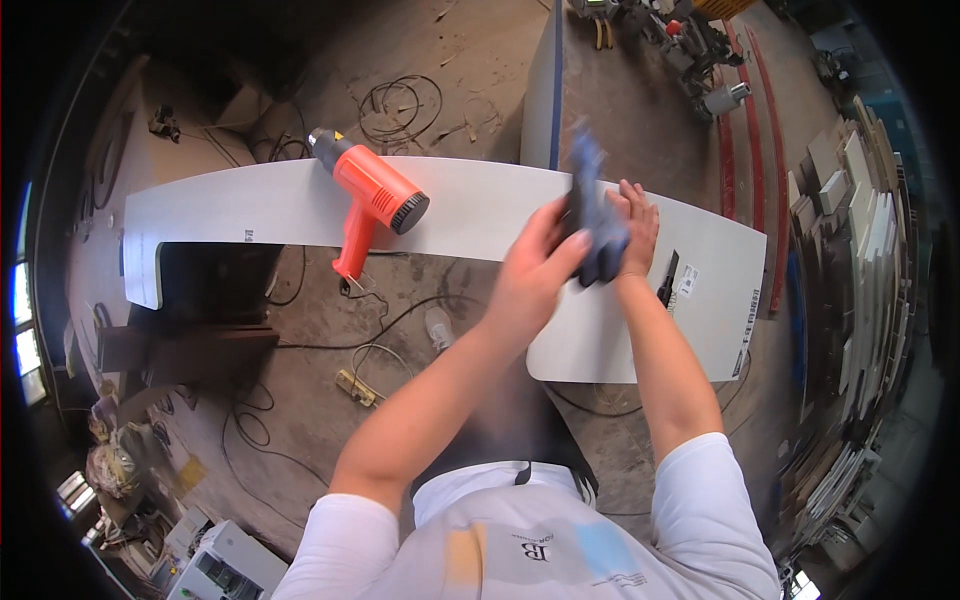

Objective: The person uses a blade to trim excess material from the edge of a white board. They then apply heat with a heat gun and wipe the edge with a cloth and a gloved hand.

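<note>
Hands over curved white laminate panel | left hand grip pinching crumpled dark blue cloth | right hand fingers spread, touching cloth | orange heat gun resting on panel, well left

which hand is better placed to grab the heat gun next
Left, probably. The left hand is on the side of the heat gun, with only bare panel between. The right hand lies farther off, behind the cloth.
</note>
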The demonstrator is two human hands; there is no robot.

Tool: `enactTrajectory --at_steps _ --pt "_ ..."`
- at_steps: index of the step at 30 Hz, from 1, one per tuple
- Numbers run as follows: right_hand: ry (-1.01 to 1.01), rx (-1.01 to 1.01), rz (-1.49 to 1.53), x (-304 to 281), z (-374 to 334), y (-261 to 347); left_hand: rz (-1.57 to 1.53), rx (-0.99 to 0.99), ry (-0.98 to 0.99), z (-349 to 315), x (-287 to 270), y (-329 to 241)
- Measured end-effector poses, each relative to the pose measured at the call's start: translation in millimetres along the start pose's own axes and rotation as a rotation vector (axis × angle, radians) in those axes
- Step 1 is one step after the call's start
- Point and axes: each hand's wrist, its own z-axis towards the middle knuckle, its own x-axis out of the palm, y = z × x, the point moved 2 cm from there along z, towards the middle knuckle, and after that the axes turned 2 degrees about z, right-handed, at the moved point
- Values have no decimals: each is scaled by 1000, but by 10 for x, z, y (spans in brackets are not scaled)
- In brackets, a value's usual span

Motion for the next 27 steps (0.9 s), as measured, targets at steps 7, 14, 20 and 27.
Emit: enactTrajectory --at_steps 7,14,20,27 --pt "-15 -32 -62 -226 111 139 1034 475 -305 26 -675 -400" --pt "-6 -29 -93 -228 77 83 1864 363 -597 -349 -2287 -559" --pt "21 0 -73 -153 17 173 1702 415 -470 -258 -2536 -687" --pt "-49 -47 -113 -250 89 82 1155 295 -151 -1310 -2037 -1160"
